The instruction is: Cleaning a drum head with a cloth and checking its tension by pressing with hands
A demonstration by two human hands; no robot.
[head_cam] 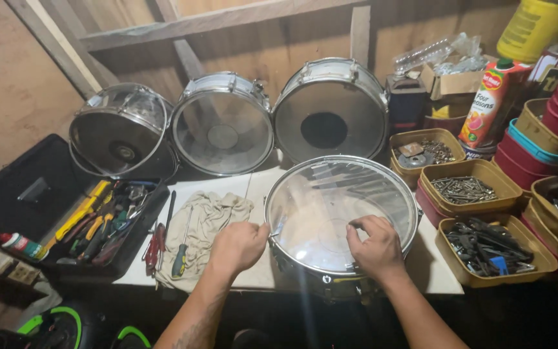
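Note:
A silver snare drum with a clear head lies flat on the white bench in front of me. My left hand grips its left rim with curled fingers. My right hand rests on the near right part of the clear head, fingers bent and pinching at something small near the rim; what it pinches is too small to tell.
Three more drums lean on the wooden wall behind. A crumpled cloth, a screwdriver and pliers lie to the left, beside an open toolbox. Brown tubs of screws and metal parts stand at the right.

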